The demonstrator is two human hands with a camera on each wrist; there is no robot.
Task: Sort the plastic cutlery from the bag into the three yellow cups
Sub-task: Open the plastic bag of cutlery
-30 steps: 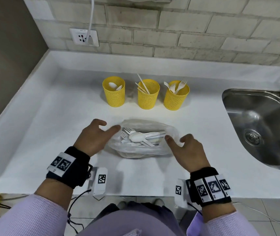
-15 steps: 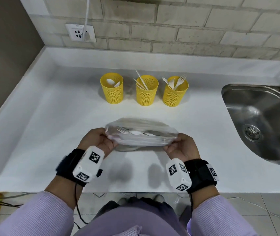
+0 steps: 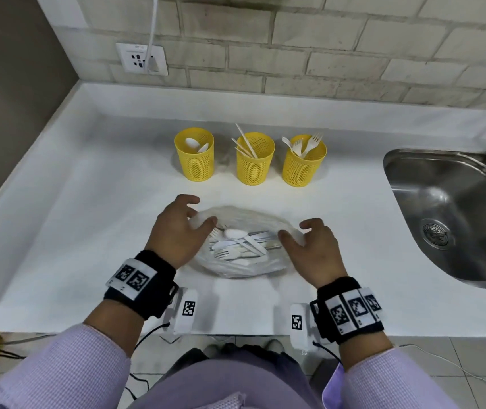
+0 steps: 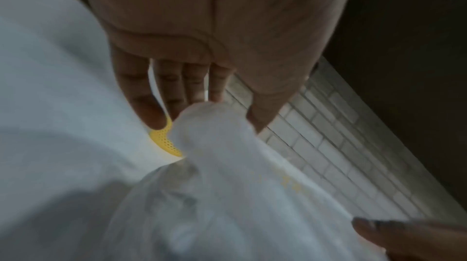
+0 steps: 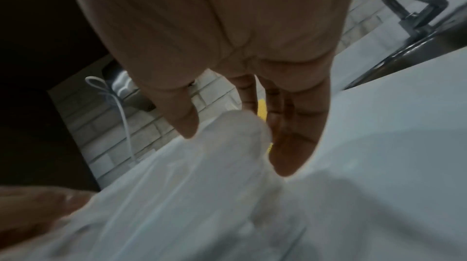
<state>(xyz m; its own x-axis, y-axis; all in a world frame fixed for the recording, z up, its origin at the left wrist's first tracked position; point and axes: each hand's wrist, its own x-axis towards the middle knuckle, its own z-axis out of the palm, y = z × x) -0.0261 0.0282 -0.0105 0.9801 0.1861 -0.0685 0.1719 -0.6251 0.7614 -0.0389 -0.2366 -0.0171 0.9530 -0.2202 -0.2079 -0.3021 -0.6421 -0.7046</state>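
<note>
both hands (image 3: 177, 231) seemingly pinch the bag (image 3: 244, 219) between them.

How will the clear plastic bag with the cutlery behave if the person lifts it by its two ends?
The bag is thin, crinkled film, so it will probably sag in the middle. The loose cutlery inside would likely slide together at the lowest point. Its mouth looks open between the left hand and right hand, so tilting could spill pieces.

A clear plastic bag (image 3: 237, 261) of white forks and spoons lies open on the counter; behind stand three yellow mesh cups: spoons (image 3: 194, 154), probably knives (image 3: 255, 159), forks (image 3: 303, 162)
</note>
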